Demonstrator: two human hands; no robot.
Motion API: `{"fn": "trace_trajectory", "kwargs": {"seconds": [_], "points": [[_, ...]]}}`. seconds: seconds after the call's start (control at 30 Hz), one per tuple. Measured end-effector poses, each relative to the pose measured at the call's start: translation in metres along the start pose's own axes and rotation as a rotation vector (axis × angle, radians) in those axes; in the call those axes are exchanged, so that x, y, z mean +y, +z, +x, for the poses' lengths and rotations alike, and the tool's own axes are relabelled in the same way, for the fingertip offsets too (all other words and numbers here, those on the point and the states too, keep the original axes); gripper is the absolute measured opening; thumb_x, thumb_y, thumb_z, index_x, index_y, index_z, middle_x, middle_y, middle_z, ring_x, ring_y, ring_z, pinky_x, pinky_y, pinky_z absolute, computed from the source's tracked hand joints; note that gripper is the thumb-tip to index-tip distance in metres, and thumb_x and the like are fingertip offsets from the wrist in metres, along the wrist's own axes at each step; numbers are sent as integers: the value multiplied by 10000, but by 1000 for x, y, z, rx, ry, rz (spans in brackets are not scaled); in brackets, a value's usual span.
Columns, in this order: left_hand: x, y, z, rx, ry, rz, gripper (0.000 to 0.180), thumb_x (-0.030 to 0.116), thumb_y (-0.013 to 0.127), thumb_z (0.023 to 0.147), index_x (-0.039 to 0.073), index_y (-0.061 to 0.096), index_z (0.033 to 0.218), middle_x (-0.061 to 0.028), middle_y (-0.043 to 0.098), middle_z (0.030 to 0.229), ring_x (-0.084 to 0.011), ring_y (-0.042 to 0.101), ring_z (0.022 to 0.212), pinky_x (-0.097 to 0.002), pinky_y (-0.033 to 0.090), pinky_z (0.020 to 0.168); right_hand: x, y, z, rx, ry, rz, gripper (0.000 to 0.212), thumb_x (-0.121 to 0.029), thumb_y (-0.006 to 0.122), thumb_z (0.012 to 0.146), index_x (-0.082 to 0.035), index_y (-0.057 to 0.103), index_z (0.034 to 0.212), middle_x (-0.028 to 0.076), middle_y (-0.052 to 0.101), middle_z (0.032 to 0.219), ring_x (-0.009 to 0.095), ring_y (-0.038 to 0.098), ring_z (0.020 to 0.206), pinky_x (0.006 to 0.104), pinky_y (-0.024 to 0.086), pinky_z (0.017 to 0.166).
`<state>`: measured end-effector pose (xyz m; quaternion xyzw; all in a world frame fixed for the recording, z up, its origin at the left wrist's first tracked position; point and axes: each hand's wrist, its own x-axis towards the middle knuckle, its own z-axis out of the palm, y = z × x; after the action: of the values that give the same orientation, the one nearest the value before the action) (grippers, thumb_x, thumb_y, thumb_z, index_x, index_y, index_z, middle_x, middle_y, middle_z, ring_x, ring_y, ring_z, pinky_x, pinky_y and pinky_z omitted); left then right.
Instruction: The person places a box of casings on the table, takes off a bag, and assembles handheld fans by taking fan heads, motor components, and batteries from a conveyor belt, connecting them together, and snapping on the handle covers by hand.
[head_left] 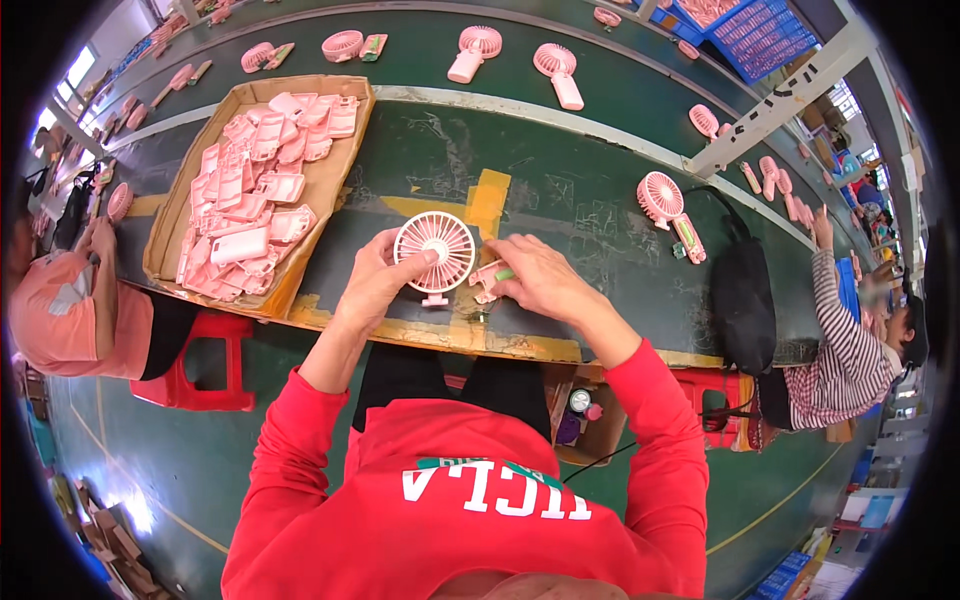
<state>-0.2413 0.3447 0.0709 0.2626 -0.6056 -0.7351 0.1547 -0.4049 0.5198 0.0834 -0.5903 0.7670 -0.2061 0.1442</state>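
Observation:
My left hand (368, 285) is closed on the round head of a small handheld fan (436, 250), thumb across its pale pink grille near the hub. The fan's short neck points toward me. Just right of it, my right hand (545, 280) grips a pink fan handle shell (485, 290) with a green part inside, next to the thumb. Whether wires link the shell to the fan head is too small to tell. Both hands are over the near edge of the dark green worktable (590, 300). A cardboard tray (340, 180) heaped with pink handle shells (250, 190) lies to the left.
Another pink fan (662, 198) with its handle opened lies on the right, near a black bag (742, 300). Beyond the table, a green conveyor (410, 60) carries several fans, and a white metal post (770, 115) rises. People sit at both sides, one in striped sleeves (840, 310).

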Motion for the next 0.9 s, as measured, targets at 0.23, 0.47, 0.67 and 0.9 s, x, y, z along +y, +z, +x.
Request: {"fn": "trace_trajectory", "kwargs": {"seconds": [0.23,0.47,0.67,0.9], "points": [[14,-3,-7,6,34,-356,374,133,600,856,-53,477,1156,-120,602,1059,-181,617,938,-330,522,829,-16,4,-19,-29,343,282,333,-260,629,814,23,570,978,170,620,886,313,624,764,402,479,686],[34,19,-43,-212,66,-539,499,154,631,824,-35,432,1241,-97,568,1129,-152,574,1010,-298,467,883,-31,30,-39,69,593,1530,254,-235,498,936,-19,534,1064,82,627,788,136,620,602,249,540,537],[38,42,-50,-230,90,-357,488,115,646,814,-38,438,1227,-94,568,1103,-135,562,990,-289,456,878,-55,30,-39,-70,665,1335,201,-197,524,910,-24,569,1001,31,574,703,100,576,574,204,400,407],[27,42,-42,-107,99,-307,415,144,638,845,-31,469,1181,-85,573,1077,-120,557,964,-270,457,853,-69,38,-57,-11,517,1453,230,-203,628,866,-21,573,996,55,626,781,109,607,659,221,507,589]]}}
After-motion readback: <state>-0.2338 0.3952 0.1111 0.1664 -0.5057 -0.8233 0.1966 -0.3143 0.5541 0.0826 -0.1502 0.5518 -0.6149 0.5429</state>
